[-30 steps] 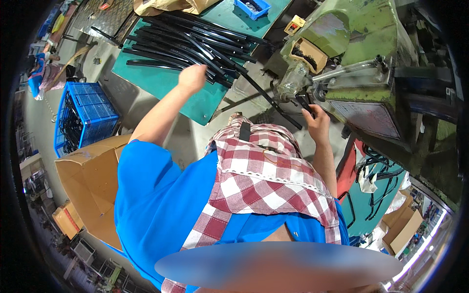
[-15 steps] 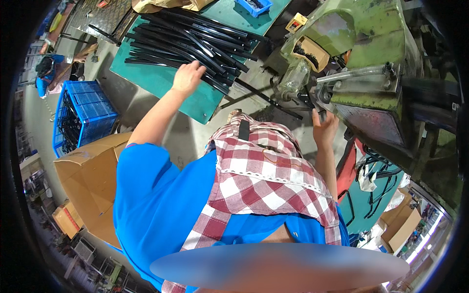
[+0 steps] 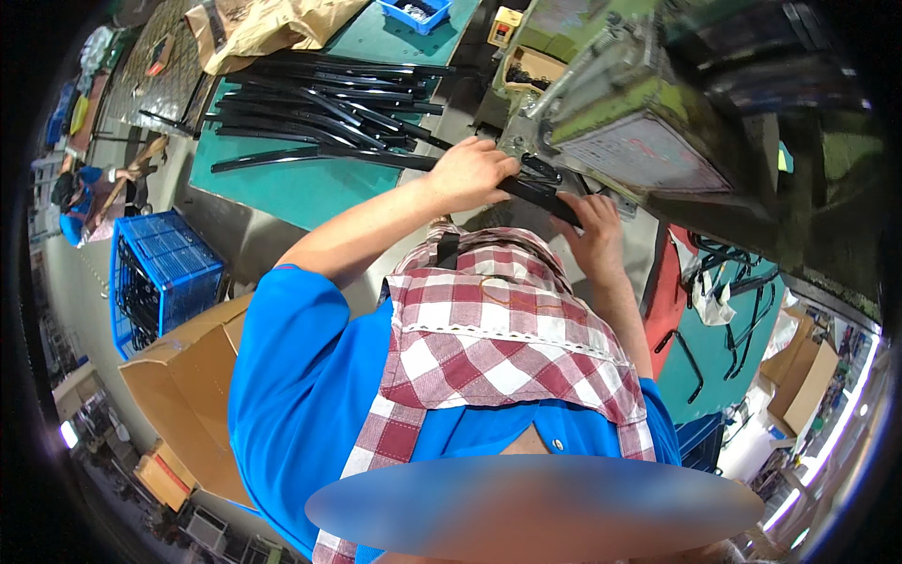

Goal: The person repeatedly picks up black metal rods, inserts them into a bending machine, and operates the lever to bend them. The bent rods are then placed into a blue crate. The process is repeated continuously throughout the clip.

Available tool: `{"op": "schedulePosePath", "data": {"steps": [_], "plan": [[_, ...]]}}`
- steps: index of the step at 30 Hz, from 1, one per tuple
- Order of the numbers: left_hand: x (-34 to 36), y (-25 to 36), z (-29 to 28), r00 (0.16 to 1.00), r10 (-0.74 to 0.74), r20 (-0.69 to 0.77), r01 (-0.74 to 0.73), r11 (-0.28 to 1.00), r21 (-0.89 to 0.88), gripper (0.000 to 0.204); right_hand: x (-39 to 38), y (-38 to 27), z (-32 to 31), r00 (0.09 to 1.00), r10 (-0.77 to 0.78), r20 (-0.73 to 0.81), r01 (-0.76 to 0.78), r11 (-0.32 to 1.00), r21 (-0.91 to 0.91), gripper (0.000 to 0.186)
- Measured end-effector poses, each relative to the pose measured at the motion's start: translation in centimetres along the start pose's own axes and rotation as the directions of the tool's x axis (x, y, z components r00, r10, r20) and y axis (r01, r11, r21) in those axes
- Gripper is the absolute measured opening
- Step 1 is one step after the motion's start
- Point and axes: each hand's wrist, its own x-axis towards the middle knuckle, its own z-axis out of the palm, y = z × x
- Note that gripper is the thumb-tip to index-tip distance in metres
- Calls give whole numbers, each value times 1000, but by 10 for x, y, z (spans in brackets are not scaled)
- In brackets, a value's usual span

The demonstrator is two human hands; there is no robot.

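Note:
My left hand (image 3: 470, 177) has reached across to a long black bar (image 3: 536, 193) in front of the green machine (image 3: 648, 150), its fingers curled over it. At the bar's right end, my right hand (image 3: 592, 233) grips it too, fingers bent round the edge. Beyond my hands lies a pile of glossy black bars (image 3: 319, 113) on a green-topped table (image 3: 235, 188). Small metal fittings of the machine sit just past the held bar, partly hidden behind it.
A blue tray (image 3: 413, 14) and brown paper (image 3: 254, 23) lie at the back. On the left stand a blue crate (image 3: 169, 254), a cardboard box (image 3: 188, 376) and another person (image 3: 85, 202) working. Bent black pieces lie on a second green surface (image 3: 709, 357) at right.
My left hand has moved right from the pile onto the bar by the machine. My right hand has shifted slightly left along with it. The view has turned a little.

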Motion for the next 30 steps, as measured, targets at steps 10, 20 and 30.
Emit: {"op": "schedulePosePath", "data": {"steps": [10,20,30], "plan": [[3,-30,-15,976,149,-160,-143,989,45,25,-14,19,-48,891,454,10,-422,819,388,16],[28,-45,-25,831,28,556,202,915,-349,43,-14,64,-29,830,529,-180,-177,554,813,10],[46,-26,-83,819,-69,570,343,855,-389,53,-43,170,9,858,356,-370,-226,909,349,18]]}}
